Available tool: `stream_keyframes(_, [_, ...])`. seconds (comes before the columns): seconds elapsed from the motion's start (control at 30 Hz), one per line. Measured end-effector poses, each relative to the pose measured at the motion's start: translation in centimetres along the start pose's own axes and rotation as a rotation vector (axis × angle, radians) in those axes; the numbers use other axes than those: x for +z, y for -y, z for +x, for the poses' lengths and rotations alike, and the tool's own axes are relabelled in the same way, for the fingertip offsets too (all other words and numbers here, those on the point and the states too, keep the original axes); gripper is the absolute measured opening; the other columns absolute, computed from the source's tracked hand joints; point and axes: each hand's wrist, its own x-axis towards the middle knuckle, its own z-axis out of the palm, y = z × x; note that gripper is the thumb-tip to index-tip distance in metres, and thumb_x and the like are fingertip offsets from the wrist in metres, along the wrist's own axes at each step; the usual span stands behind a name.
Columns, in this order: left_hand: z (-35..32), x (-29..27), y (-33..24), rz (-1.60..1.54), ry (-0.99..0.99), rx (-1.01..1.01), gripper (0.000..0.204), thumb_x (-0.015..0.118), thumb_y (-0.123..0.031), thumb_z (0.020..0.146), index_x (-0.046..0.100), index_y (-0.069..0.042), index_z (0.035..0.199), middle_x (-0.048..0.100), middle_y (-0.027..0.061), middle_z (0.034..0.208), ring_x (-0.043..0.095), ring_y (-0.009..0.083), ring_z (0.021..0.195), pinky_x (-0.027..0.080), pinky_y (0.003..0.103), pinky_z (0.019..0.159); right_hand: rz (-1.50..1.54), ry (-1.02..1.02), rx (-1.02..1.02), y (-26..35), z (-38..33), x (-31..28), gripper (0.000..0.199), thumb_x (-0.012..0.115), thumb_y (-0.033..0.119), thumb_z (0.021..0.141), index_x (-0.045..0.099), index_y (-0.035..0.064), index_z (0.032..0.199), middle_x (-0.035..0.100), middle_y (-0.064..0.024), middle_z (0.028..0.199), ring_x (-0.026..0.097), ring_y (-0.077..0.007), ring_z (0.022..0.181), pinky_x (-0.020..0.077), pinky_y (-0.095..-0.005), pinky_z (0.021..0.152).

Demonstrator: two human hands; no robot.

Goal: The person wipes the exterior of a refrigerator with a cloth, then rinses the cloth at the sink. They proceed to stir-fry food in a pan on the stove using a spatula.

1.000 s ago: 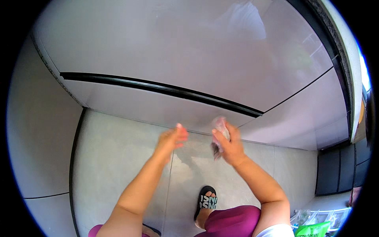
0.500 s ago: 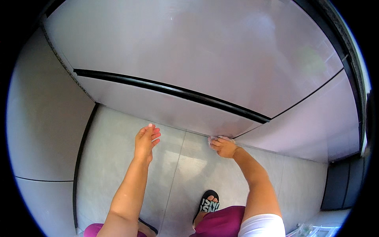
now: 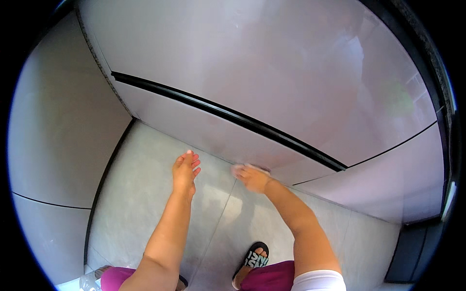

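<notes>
Pale grey floor tiles (image 3: 145,165) lie below a glossy lilac-grey lower panel (image 3: 194,121), which is topped by a long black strip (image 3: 228,115) slanting down to the right. Above that strip rises a larger glossy upper panel (image 3: 272,58). Below the strip's right half, where the lower panel meets the floor, is a thin pinkish cloth (image 3: 238,170), mostly covered by the right hand (image 3: 255,179). To work well there, it would likely help to hold the cloth flat under all the fingers, press evenly and follow the seam without bunching. The right hand is closed over the cloth, palm down and slightly blurred, fingers pointing left, with its forearm angling up from lower right. The left hand (image 3: 183,171) is empty and apart from it, raised below the strip's left half, fingers loosely curled and thumb uppermost, its forearm nearly upright. Well below the strip are a black sandal (image 3: 256,257) with pale lettering, a purple trouser leg (image 3: 269,277) and a white sleeve (image 3: 318,281).
</notes>
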Motion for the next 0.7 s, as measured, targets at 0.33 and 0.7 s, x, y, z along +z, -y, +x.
stream_keyframes(0.33, [0.7, -1.1, 0.3, -0.050, -0.071, 0.012, 0.043, 0.054, -0.032, 0.093, 0.047, -0.002, 0.122, 0.054, 0.0108, 0.117, 0.052, 0.0197, 0.106, 0.043, 0.035, 0.088, -0.178, -0.831, -0.005, -2.5, 2.5, -16.5, 0.037, 0.059, 0.011, 0.075, 0.061, 0.0030, 0.111, 0.052, -0.0039, 0.129, 0.041, -0.0226, 0.126, 0.0337, -0.0380, 0.104])
stream_keyframes(0.7, [-0.2, -2.7, -2.4, -0.078, -0.093, 0.097, 0.044, 0.055, -0.032, 0.092, 0.045, -0.003, 0.123, 0.052, 0.0114, 0.120, 0.050, 0.0223, 0.111, 0.043, 0.037, 0.090, 0.025, 0.151, 0.009, 0.9, 0.3, -1.5, 0.035, 0.056, 0.012, 0.079, 0.061, 0.0046, 0.113, 0.053, -0.0051, 0.125, 0.042, -0.0242, 0.123, 0.0353, -0.0379, 0.102])
